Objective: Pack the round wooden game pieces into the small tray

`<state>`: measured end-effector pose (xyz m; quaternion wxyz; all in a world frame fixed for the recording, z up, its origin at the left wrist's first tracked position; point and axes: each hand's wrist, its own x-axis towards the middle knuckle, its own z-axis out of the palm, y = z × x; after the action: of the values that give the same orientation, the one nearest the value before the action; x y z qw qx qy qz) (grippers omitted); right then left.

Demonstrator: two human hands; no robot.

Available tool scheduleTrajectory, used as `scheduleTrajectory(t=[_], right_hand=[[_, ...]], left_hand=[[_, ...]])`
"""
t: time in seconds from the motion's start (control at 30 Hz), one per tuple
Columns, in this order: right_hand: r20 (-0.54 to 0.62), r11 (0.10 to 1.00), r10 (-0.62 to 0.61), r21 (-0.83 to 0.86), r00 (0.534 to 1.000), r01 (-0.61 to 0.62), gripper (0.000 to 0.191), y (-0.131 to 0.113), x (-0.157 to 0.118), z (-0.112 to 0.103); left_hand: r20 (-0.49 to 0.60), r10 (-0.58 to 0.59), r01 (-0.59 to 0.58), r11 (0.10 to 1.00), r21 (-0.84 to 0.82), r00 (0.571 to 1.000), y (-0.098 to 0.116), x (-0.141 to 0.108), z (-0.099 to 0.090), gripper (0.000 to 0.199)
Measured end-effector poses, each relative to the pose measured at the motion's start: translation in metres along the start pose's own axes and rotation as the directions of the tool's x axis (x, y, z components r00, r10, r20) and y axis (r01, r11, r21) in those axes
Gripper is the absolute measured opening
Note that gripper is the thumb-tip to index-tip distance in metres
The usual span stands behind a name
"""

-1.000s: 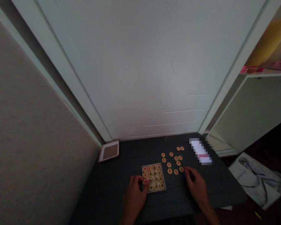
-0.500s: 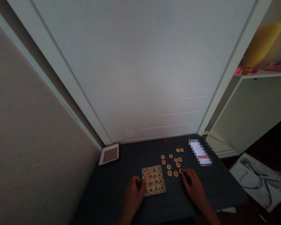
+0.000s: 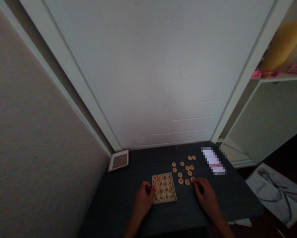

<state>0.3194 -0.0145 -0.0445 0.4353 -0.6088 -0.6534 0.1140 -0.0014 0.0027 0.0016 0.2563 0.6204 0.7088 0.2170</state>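
Note:
A square tray (image 3: pixel 176 195) filled with rows of round wooden pieces, marked red or black, lies on the dark table (image 3: pixel 128 188). My left hand (image 3: pixel 143 201) is at the tray's left edge, its thumb over the left column of pieces and its fingers curled; whether a piece is between them is hidden. Several loose red-marked discs (image 3: pixel 180 175) lie to the right of the tray. My right hand (image 3: pixel 206 196) has its thumb and index fingertip pinched at the right edge of the nearest right disc (image 3: pixel 192 179), which rests on the table.
A framed flat object (image 3: pixel 118 160) lies at the table's back left corner. At the back right is a blurred-out white item (image 3: pixel 213 161). A white panel (image 3: pixel 150 82) rises behind the table. On the right are a shelf (image 3: pixel 282 79) and a white box (image 3: pixel 277 195) below.
The whole view has shifted slightly, moving the scene a little right and up. Both hands keep nearly the same places by the tray and the disc.

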Motion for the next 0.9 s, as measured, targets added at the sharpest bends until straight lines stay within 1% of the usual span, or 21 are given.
scheduleTrajectory(t=[0.1,0.2,0.23,0.3,0.4,0.43,0.5,0.57,0.63,0.7,0.77,0.9], right_hand=[[-0.015,1.000,-0.028,-0.009,1.000,0.027,0.023,0.001,-0.001,0.001],[-0.011,1.000,-0.022,-0.018,1.000,0.022,0.021,0.002,-0.001,0.001],[-0.005,1.000,-0.017,-0.018,1.000,0.017,0.021,0.002,-0.001,0.001],[0.008,1.000,-0.011,-0.013,1.000,0.011,0.021,0.003,-0.001,0.002],[0.007,1.000,-0.003,-0.007,1.000,0.003,0.021,0.005,-0.002,0.004],[0.004,1.000,0.003,-0.004,1.000,-0.003,0.021,0.005,-0.002,0.004],[0.003,1.000,0.018,0.004,1.000,-0.018,0.022,0.004,-0.001,0.004],[0.015,1.000,0.029,0.013,0.999,-0.029,0.022,0.002,0.003,0.002],[0.018,1.000,0.027,0.007,0.999,-0.027,0.022,0.000,0.013,-0.004],[0.018,1.000,0.013,-0.022,1.000,-0.013,0.022,-0.001,0.029,-0.011],[0.051,0.998,0.000,-0.060,0.999,0.003,0.024,-0.001,0.048,-0.020],[0.044,0.997,0.010,-0.081,0.999,-0.006,0.022,0.001,0.088,-0.032]], left_hand=[[-0.005,0.000,-0.001,1.000,-0.010,1.000,-0.001,0.003,0.000,0.021],[-0.021,0.007,-0.007,1.000,-0.017,1.000,0.002,0.007,-0.002,0.024],[-0.038,0.026,-0.027,0.999,-0.021,0.999,0.004,0.009,-0.002,0.025],[-0.091,0.113,-0.116,0.993,-0.029,0.989,0.010,0.016,-0.004,0.025],[-0.175,0.295,-0.306,0.951,-0.039,0.939,0.020,0.031,-0.004,0.026],[-0.186,0.333,-0.346,0.937,-0.041,0.924,0.023,0.036,-0.004,0.026],[-0.187,0.380,-0.395,0.918,-0.045,0.906,0.029,0.045,-0.003,0.026],[-0.174,0.405,-0.419,0.907,-0.050,0.898,0.033,0.052,0.000,0.022],[-0.164,0.423,-0.436,0.898,-0.056,0.891,0.036,0.054,0.002,0.020],[-0.156,0.430,-0.443,0.894,-0.061,0.889,0.038,0.054,0.004,0.019],[-0.150,0.431,-0.444,0.894,-0.066,0.890,0.038,0.053,0.003,0.018],[-0.150,0.435,-0.449,0.890,-0.075,0.888,0.032,0.049,-0.002,0.017]])
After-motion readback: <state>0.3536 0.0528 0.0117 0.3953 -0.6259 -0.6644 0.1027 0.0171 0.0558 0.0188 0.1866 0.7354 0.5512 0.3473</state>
